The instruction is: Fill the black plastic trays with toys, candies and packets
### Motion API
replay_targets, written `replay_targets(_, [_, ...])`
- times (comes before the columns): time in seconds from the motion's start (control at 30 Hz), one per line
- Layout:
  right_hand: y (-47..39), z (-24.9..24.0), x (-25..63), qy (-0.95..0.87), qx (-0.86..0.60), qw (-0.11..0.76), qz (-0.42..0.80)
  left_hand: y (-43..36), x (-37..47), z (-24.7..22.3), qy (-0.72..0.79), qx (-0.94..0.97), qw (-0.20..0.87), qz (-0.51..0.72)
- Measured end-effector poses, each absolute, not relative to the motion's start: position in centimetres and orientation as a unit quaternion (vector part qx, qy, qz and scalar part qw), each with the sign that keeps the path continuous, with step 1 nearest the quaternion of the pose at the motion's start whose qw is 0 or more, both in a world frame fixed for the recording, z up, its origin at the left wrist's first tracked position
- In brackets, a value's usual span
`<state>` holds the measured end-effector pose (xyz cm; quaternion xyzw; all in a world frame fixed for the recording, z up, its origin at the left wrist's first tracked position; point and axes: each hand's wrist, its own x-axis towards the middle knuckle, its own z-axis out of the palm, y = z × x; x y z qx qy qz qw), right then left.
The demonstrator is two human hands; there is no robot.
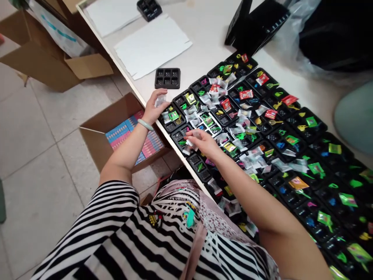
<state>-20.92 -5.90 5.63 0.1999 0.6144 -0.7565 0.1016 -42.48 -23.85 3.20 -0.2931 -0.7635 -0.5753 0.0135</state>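
Observation:
My left hand (155,107), a pale bangle on its wrist, is closed around a small whitish translucent packet (161,101) at the table edge. My right hand (202,143) pinches another whitish packet (190,143) over a black compartment tray (178,136) near that edge. Many such trays lie side by side, with small coloured plastic pieces and shiny sachets in their compartments. Loose whitish packets (253,161) are scattered on top of them. Beyond my left hand lies a separate black six-compartment tray (167,78).
White sheets (154,44) lie on the table, with another black tray (149,9) beyond. Stacked black trays (258,25) stand at the back beside a black bag (335,35). Below the edge, an open carton (101,116) holds pink and blue boxes; another carton (43,58) stands farther left.

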Motion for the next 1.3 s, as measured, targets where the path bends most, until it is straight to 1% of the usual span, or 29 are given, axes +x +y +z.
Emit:
replay_targets(0.13, [-4.8, 6.2, -20.5, 0.582, 0.23, 0.073, -0.776, -23.4, -42.9, 3.4, -0.737, -0.228, -0.001, -0.637])
replay_targets(0.27, [-2.4, 7.1, -19.8, 0.543, 0.269, 0.054, -0.794, -23.5, -43.3, 4.8, -0.657, -0.2, -0.031, -0.726])
replay_targets(0.33, [-1.1, 7.6, -19.6, 0.539, 0.283, 0.044, -0.792, -23.5, -42.7, 6.1, -0.614, -0.215, -0.085, -0.755])
replay_targets(0.4, [-0.1, 8.2, -19.8, 0.539, 0.29, 0.041, -0.79, -23.1, -41.4, 7.5, -0.569, -0.239, -0.171, -0.768])
replay_targets(0.53, [-0.4, 9.2, -21.5, 0.533, 0.295, 0.062, -0.791, -20.7, -37.7, 9.3, -0.514, -0.224, -0.319, -0.764])
replay_targets(0.63, [-1.8, 9.2, -23.1, 0.509, 0.287, 0.094, -0.806, -18.8, -35.6, 9.6, -0.485, -0.187, -0.395, -0.757])
replay_targets(0.7, [-2.8, 8.8, -23.7, 0.49, 0.278, 0.115, -0.818, -18.4, -34.9, 9.6, -0.46, -0.186, -0.426, -0.756])
replay_targets(0.77, [-3.5, 8.3, -23.9, 0.48, 0.273, 0.128, -0.824, -18.8, -34.7, 9.5, -0.461, -0.185, -0.434, -0.751])
replay_targets(0.9, [-3.9, 7.4, -23.7, 0.504, 0.242, 0.138, -0.818, -20.3, -34.6, 8.9, -0.549, -0.179, -0.429, -0.695])
replay_targets(1.0, [-4.1, 6.9, -23.7, 0.547, 0.223, 0.121, -0.797, -21.4, -34.9, 8.3, -0.59, -0.201, -0.413, -0.664])
replay_targets(1.1, [-4.6, 6.5, -23.9, 0.624, 0.212, 0.083, -0.747, -23.0, -36.2, 8.2, -0.614, -0.196, -0.358, -0.676])
replay_targets(1.2, [-5.6, 6.2, -24.4, 0.713, 0.169, 0.051, -0.679, -25.0, -37.6, 8.7, -0.636, -0.154, -0.301, -0.693])
replay_targets(1.3, [-6.5, 6.0, -25.0, 0.781, 0.126, 0.04, -0.61, -26.4, -37.8, 9.1, -0.656, -0.128, -0.287, -0.686])
